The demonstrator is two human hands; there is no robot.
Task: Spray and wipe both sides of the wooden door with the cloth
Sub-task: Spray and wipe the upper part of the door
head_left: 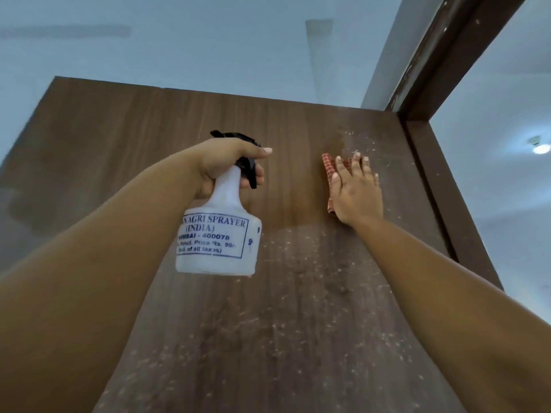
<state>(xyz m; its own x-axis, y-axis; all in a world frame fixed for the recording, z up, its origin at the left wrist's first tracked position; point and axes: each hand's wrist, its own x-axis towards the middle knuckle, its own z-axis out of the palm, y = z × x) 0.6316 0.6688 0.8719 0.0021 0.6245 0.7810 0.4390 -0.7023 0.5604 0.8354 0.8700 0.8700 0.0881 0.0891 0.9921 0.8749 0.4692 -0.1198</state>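
The dark wooden door (119, 138) fills the view, seen from below up to its top edge. Spray droplets speckle its right and lower parts, and a darker wet band runs beside the cloth. My left hand (226, 165) grips the neck of a white spray bottle (219, 234) with a black trigger head, held just in front of the door. My right hand (356, 192) presses a red checked cloth (329, 171) flat against the upper right of the door, fingers straight. Most of the cloth is hidden under the palm.
The dark brown door frame (441, 186) runs along the door's right edge and slants up to the top right. Pale blue-white walls and ceiling (208, 40) lie above the door. A ceiling light (541, 148) glows at the far right.
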